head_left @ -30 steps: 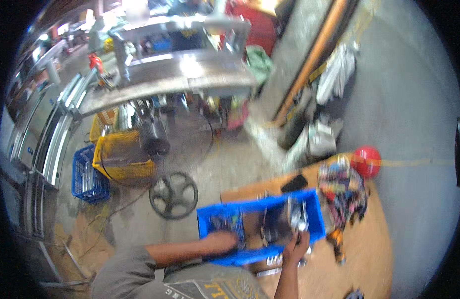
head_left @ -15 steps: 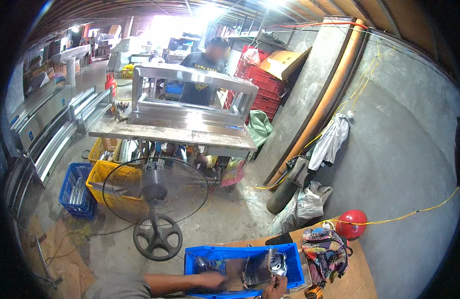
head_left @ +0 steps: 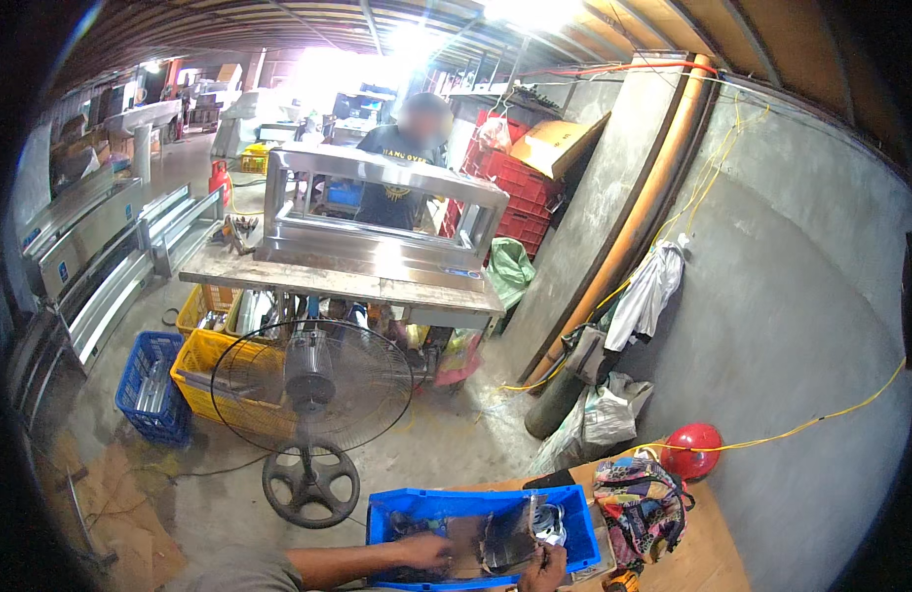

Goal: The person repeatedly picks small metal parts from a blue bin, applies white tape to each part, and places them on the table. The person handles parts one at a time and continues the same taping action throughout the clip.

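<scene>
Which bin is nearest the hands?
The blue bin beside the backpack: left hand and right hand are at it. The other blue bin, yellow bins and red bins are farther off.

The view looks out from the left side of the person's head, facing forward and tilted down. Nearest, at the lower edge, are the left hand [head_left: 426, 554], right hand [head_left: 544, 569] and blue bin [head_left: 580, 528]; the surface [head_left: 328, 283] stands farther off, the roof [head_left: 259, 32] bending overhead.
</scene>
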Tool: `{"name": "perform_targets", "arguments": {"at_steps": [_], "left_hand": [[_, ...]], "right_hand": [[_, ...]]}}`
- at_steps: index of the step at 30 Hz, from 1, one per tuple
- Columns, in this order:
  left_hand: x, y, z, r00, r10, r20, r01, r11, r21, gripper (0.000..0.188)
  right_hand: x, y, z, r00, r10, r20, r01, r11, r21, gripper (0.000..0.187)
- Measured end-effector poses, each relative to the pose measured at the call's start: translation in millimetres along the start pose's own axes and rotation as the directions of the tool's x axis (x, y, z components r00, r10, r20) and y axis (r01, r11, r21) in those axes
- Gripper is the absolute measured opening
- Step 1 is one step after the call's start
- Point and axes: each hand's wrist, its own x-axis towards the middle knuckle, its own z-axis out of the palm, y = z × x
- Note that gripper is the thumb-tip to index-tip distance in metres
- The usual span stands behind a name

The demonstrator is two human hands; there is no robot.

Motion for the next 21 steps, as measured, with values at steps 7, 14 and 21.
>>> {"name": "perform_targets", "arguments": {"at_steps": [7,14,21], "left_hand": [[-3.8,3.8,-4.4,0.996,-0.036,-0.076,0.037,0.999,0.025,0.038],[-3.7,0.2,-4.2,0.998,-0.055,-0.044,0.056,0.998,0.021,0.038],[-0.7,-3.3,-0.5,0.997,-0.036,-0.069,0.037,0.999,0.023,0.038]], "right_hand": [[4.2,22.7,21.3,0.999,-0.046,-0.017,0.044,0.995,-0.093,0.047],[4.2,15.6,13.3,0.999,-0.037,-0.004,0.037,0.997,-0.072,0.049],[1.9,-1.0,-2.9,0.995,-0.099,0.033,0.103,0.979,-0.174,0.045]]}}
